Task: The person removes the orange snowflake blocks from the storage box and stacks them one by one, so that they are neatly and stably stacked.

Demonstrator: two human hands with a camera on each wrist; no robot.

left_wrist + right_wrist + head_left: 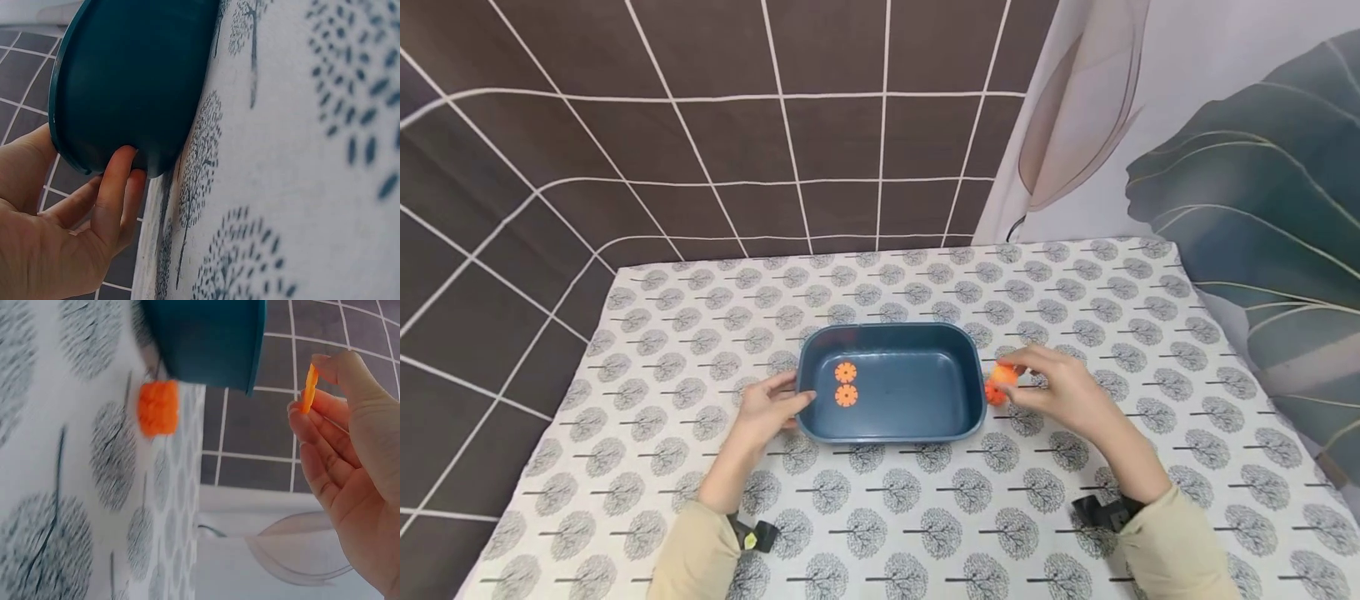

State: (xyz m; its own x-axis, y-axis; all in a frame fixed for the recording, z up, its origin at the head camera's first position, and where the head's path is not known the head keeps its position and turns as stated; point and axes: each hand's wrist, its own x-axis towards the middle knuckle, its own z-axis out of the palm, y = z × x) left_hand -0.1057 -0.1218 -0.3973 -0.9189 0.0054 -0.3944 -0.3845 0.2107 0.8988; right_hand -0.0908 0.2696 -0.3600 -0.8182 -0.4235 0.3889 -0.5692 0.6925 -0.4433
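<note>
A dark blue-green plastic basin (895, 429) stands on the table. Inside it, towards the left end, two orange notched discs (846, 395) lie flat, one behind the other. My left hand (766, 410) grips the basin's left end, the thumb over the rim and the fingers against the outer wall, as the left wrist view also shows. Thumb and fingertips of my right hand (1063, 390) pinch an orange notched disc (309, 390), raised just outside the basin's right end. Below that disc, a short stack of orange discs (158, 408) sits on the tablecloth beside the basin.
A white tablecloth (865, 533) with a grey tree print covers the table. Behind it hangs a dark cloth with a white grid (835, 142). At the right is a light curtain with large leaf shapes (1262, 183). Each wrist wears a black strap mount (1105, 512).
</note>
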